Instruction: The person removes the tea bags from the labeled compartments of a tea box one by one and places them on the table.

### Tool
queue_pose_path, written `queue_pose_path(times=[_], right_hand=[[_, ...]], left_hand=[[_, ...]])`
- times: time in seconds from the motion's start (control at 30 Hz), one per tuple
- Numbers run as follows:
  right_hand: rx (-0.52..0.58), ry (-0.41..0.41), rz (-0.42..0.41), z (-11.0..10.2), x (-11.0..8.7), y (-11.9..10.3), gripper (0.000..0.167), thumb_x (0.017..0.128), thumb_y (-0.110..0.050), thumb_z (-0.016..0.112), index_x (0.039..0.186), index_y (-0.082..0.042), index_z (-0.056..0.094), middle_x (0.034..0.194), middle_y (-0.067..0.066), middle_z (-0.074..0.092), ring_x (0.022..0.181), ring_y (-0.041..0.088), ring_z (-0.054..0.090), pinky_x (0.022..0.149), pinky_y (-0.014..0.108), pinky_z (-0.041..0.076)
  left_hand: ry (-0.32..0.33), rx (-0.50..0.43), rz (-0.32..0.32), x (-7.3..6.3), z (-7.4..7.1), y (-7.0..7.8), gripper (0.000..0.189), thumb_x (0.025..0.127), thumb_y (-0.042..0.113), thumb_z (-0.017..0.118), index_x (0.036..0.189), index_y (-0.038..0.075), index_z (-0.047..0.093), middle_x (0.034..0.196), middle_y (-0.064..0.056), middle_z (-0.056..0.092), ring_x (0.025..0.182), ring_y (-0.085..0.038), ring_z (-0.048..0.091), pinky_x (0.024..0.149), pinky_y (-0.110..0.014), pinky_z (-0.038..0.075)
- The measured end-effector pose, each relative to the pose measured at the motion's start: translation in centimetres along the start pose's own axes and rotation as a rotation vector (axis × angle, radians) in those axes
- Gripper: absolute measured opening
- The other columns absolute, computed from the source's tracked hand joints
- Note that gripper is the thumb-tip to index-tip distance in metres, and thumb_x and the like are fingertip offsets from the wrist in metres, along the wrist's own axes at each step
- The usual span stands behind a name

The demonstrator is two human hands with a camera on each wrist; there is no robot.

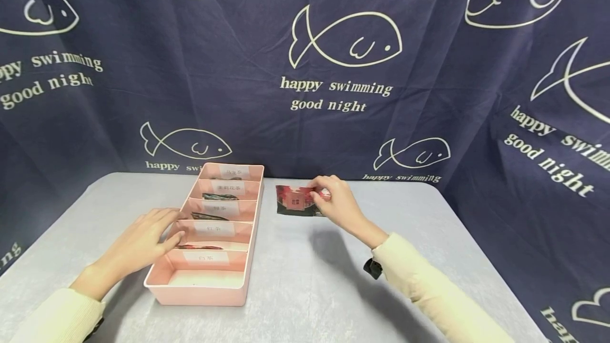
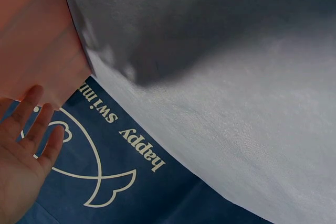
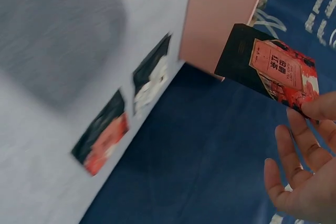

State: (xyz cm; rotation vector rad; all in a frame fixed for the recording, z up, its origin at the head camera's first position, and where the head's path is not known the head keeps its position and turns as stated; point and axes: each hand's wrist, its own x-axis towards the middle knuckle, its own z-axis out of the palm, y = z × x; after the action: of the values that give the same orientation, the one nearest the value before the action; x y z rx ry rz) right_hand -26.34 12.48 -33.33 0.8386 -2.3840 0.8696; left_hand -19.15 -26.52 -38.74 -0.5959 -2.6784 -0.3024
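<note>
My right hand (image 1: pixel 340 205) pinches a flat red-and-black tea packet (image 1: pixel 293 200) by one end, thumb on one face. In the right wrist view the packet (image 3: pixel 236 51) is held up with its printed label showing. My left hand (image 1: pixel 135 240) lies at the left rim of a long pink divided box (image 1: pixel 195 296), with the thumb over the inside and the other fingers loosely extended by the outer wall. Paper labels mark the box's compartments. A red packet (image 1: pixel 200 247) and dark packets (image 1: pixel 209 216) show in several of them; the nearest compartment shows only its bare floor.
In the right wrist view, a black-and-red packet (image 3: pixel 101 135) and a black-and-white packet (image 3: pixel 151 74) lie on the grey table (image 1: pixel 290 279) near its far edge. A blue fish-print curtain (image 1: pixel 262 68) hangs behind and at both sides.
</note>
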Motion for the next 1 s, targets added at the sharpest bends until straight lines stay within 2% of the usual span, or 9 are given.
queue_pose_path(times=[0.17, 0.37, 0.53, 0.77, 1.0], right_hand=[[-0.005, -0.003, 0.063, -0.6, -1.0, 2.3, 0.011, 0.075, -0.002, 0.065, 0.084, -0.008, 0.066, 0.069, 0.002, 0.064, 0.07, 0.02, 0.055, 0.064, 0.032, 0.044], [-0.034, -0.016, 0.155, -1.5, -2.1, 5.2, 0.01, 0.076, -0.003, 0.065, 0.083, -0.01, 0.066, 0.071, 0.002, 0.063, 0.066, 0.017, 0.051, 0.056, 0.023, 0.038], [-0.053, 0.027, 0.156, -2.1, -2.8, 7.5, 0.009, 0.074, -0.002, 0.065, 0.081, -0.009, 0.064, 0.067, 0.001, 0.062, 0.064, 0.015, 0.051, 0.053, 0.02, 0.036], [-0.088, -0.024, 0.239, -3.5, -3.4, 9.6, 0.008, 0.078, -0.002, 0.064, 0.084, -0.007, 0.065, 0.073, 0.006, 0.065, 0.07, 0.018, 0.055, 0.059, 0.025, 0.041], [-0.097, -0.03, 0.278, -4.7, -3.9, 11.6, 0.008, 0.079, 0.0, 0.063, 0.085, -0.004, 0.064, 0.075, 0.01, 0.067, 0.071, 0.018, 0.056, 0.062, 0.026, 0.044]], left_hand=[[0.005, 0.003, 0.002, -0.1, 0.1, -0.1, 0.043, 0.084, 0.027, 0.06, 0.116, -0.001, 0.056, 0.118, -0.021, 0.057, 0.112, -0.038, 0.049, 0.093, -0.054, 0.037], [0.019, 0.002, 0.011, 0.0, 0.3, -0.3, 0.041, 0.083, 0.027, 0.061, 0.115, 0.0, 0.056, 0.116, -0.02, 0.058, 0.111, -0.038, 0.049, 0.092, -0.054, 0.037], [0.017, 0.0, 0.003, 0.0, 0.3, -0.2, 0.041, 0.084, 0.027, 0.061, 0.115, 0.0, 0.056, 0.116, -0.02, 0.058, 0.111, -0.038, 0.049, 0.092, -0.054, 0.037], [0.024, -0.001, 0.005, 0.1, 0.2, -0.1, 0.041, 0.084, 0.027, 0.061, 0.114, 0.001, 0.057, 0.115, -0.019, 0.059, 0.11, -0.038, 0.05, 0.092, -0.054, 0.038], [0.028, 0.008, 0.01, 0.1, 0.3, -0.2, 0.041, 0.083, 0.026, 0.061, 0.114, 0.0, 0.057, 0.115, -0.02, 0.059, 0.11, -0.039, 0.05, 0.092, -0.054, 0.038]])
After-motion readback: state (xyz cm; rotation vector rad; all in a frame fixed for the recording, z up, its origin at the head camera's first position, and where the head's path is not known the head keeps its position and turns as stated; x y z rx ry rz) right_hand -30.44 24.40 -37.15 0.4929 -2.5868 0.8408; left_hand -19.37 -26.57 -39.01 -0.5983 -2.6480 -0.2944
